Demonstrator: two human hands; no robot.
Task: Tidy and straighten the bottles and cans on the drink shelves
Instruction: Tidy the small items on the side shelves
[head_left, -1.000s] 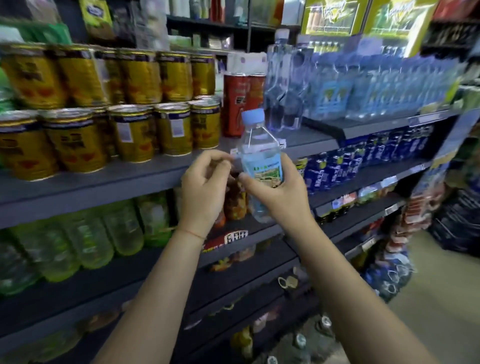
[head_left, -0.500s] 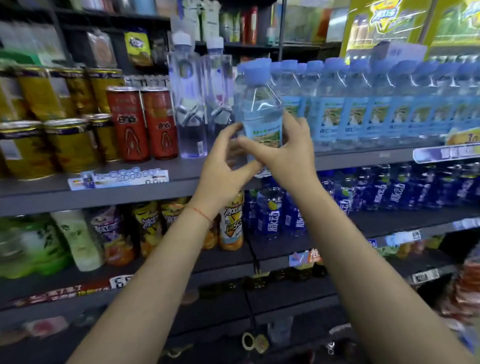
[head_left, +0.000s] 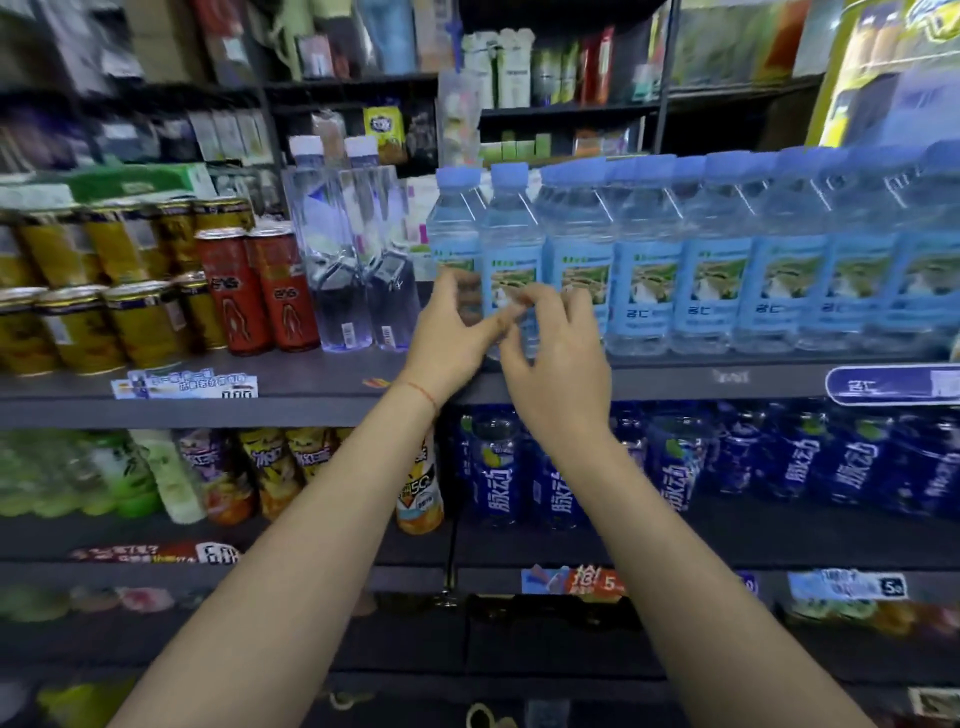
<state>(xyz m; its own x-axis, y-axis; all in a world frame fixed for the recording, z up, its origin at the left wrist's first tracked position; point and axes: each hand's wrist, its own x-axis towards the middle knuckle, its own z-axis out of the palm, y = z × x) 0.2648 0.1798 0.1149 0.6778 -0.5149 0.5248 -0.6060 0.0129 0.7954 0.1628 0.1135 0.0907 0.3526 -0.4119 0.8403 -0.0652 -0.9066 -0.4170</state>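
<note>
1. Two hands are at the water row: our left hand and right hand meet in front of the bottle second from the row's left end.
2. Half a second ago we held that bottle up in the air with the right hand; now it stands upright on the shelf, touching its neighbours on both sides.
3. Both hands show loosely curled fingers close to the label. Blur hides whether any fingertip touches it, so we cannot tell if we hold it or have let go.
4. A second ago we stood at the gold cans; now those sit well to the left.
5. We judge this bottle is restocked; what remains is squaring its label with the row.
</note>
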